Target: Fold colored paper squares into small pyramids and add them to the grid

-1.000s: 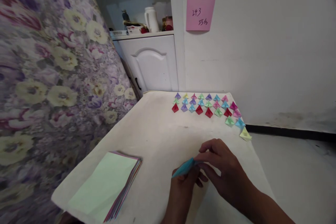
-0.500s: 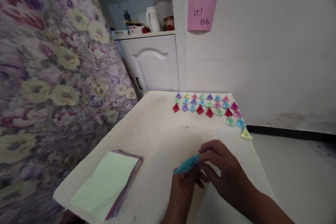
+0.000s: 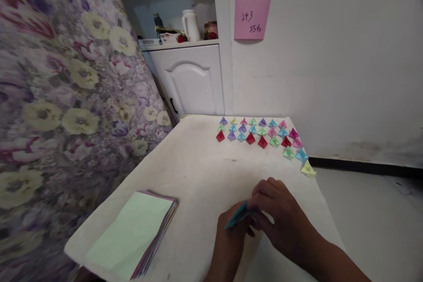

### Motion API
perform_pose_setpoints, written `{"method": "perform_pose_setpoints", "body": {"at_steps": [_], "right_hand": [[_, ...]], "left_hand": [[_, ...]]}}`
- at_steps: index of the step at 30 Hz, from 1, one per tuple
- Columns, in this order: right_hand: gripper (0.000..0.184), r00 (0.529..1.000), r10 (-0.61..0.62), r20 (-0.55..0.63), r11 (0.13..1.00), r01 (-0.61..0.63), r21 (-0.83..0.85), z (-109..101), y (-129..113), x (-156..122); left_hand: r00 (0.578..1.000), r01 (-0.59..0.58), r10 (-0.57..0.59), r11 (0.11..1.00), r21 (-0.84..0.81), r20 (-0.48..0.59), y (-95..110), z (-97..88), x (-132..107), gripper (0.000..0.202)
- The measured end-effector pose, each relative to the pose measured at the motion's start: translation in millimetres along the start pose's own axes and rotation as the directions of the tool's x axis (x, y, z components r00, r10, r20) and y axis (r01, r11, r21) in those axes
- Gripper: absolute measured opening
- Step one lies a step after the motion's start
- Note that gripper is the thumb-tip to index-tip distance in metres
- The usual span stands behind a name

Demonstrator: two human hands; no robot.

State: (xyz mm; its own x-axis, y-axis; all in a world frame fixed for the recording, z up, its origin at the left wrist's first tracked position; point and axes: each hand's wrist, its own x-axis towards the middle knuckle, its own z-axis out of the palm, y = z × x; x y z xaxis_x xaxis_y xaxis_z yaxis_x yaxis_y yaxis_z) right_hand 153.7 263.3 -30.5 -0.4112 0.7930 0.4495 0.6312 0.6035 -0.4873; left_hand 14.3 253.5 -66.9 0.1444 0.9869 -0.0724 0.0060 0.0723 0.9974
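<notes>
A small folded piece of blue paper (image 3: pixel 237 216) is held above the table, tilted and seen nearly edge-on. My right hand (image 3: pixel 279 213) pinches its right end between thumb and fingers. Close against it from the left, my left hand (image 3: pixel 229 231) is closed around the lower side, its fingertips partly hidden behind the paper and the right hand. Beyond both hands, several small folded paper pieces, such as a red one (image 3: pixel 262 142) and a yellow one (image 3: pixel 308 169), stand in rows toward the table's far right corner.
A stack of coloured paper sheets, pale green on top (image 3: pixel 132 231), lies at the left of the white-covered table (image 3: pixel 194 163). A floral curtain (image 3: pixel 82 110) hangs along the left. Behind are a white cabinet (image 3: pixel 194 83) and a wall with a pink note (image 3: pixel 252 16).
The blue paper has turned from showing a broad face to nearly edge-on. My left hand has rolled over and closed up nearer to the right hand.
</notes>
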Motion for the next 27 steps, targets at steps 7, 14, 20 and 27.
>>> {"method": "perform_pose_setpoints", "body": {"at_steps": [7, 14, 20, 27], "right_hand": [[0.024, 0.984, 0.122, 0.13, 0.992, -0.124, 0.01, 0.5, -0.2, -5.7], [0.021, 0.975, 0.14, 0.173, 0.979, -0.163, 0.125, 3.6, -3.4, -6.6], [0.02, 0.973, 0.126, 0.193, 0.975, -0.158, 0.156, 3.2, -5.6, -6.1], [0.025, 0.961, 0.102, 0.258, 0.979, -0.143, 0.144, 5.4, -4.9, -5.9]], "left_hand": [[0.999, -0.04, 0.04, 0.999, 0.032, 0.01, -10.4, -3.0, 1.5, 0.026], [1.0, 0.001, -0.002, 1.0, 0.021, 0.006, -13.6, -3.0, 2.7, 0.024], [1.0, -0.017, 0.017, 1.0, 0.003, 0.0, -14.6, 0.5, 2.8, 0.017], [1.0, -0.021, 0.024, 0.994, 0.104, -0.021, -14.0, 1.7, 2.0, 0.014]]}}
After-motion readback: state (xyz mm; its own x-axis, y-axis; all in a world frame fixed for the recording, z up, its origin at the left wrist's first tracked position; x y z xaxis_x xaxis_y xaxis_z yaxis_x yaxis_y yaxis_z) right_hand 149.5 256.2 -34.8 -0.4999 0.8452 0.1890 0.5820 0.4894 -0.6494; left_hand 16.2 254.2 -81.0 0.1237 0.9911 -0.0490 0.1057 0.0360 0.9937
